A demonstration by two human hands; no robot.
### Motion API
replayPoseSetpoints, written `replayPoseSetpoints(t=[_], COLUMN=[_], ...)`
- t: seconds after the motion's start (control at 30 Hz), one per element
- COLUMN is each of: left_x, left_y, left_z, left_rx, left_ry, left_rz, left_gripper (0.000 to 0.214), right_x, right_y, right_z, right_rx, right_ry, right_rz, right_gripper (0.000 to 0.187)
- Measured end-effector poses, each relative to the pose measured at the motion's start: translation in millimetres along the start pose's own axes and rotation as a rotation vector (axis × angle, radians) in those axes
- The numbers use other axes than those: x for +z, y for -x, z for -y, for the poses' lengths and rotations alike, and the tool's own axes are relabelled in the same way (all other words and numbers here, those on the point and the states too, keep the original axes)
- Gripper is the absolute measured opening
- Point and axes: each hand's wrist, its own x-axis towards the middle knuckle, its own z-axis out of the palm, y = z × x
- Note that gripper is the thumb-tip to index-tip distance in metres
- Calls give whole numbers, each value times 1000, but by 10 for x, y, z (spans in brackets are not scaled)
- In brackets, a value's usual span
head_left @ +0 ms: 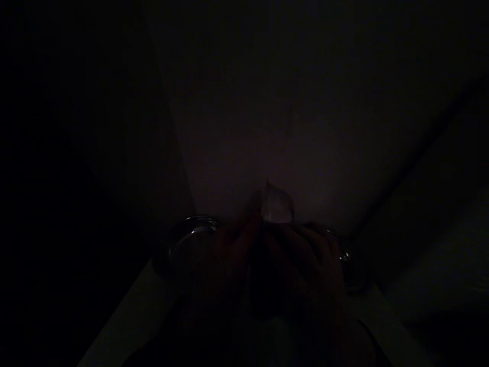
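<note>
The scene is very dark. My left hand (229, 250) and my right hand (309, 260) meet low in the middle of the view, fingers curled together around a small pale crumpled piece (277, 206) that sticks up between them. What the piece is cannot be made out. A ring glints on my right hand. A round shiny dish or lid (187, 242) lies just left of my left hand, partly behind it.
A pale surface (126, 321) runs under the hands toward the lower left. A faintly lit wall or panel (305, 127) rises behind. Another dim rounded rim (353, 275) shows at the right of my right hand.
</note>
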Motion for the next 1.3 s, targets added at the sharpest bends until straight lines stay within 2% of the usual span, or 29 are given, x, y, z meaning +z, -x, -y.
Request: replayPoseSetpoints(t=[0.23, 0.33, 0.47, 0.63, 0.83, 0.93, 1.03, 1.1, 1.2, 1.3], left_x=[16, -6, -24, 8, 27, 30, 31, 29, 22, 17], left_y=[23, -14, -31, -6, 46, 33, -5, -24, -22, 12], left_z=[2, 45, 39, -13, -20, 2, 34, 53, 54, 22], left_rx=[-69, -62, -48, -28, -84, -100, -104, -72, -61, -107], left_ry=[47, 61, 69, 45, 10, 52, 119, 128, 78, 8], left_rz=[103, 43, 86, 70, 74, 51, 101, 74, 28, 61], left_gripper=[30, 36, 37, 31, 26, 27, 32, 33, 33, 32], right_x=[-49, -30, -8, -11, -43, -32, -10, -4, -10, -23], right_y=[-41, -20, 7, 1, -34, -19, 12, 23, 18, -8], right_z=[-62, -50, -16, -8, -75, -84, -60, -42, -40, -71], right_rx=[-1, -8, -8, 22, 22, 11, 2, -2, 9, 29], right_ry=[59, 34, 4, 16, 64, 37, -2, -14, 1, 40], right_rz=[-4, -6, -26, -11, 20, 11, 5, 0, 32, 40], right_gripper=[29, 27, 27, 28, 30, 29, 28, 28, 29, 31])
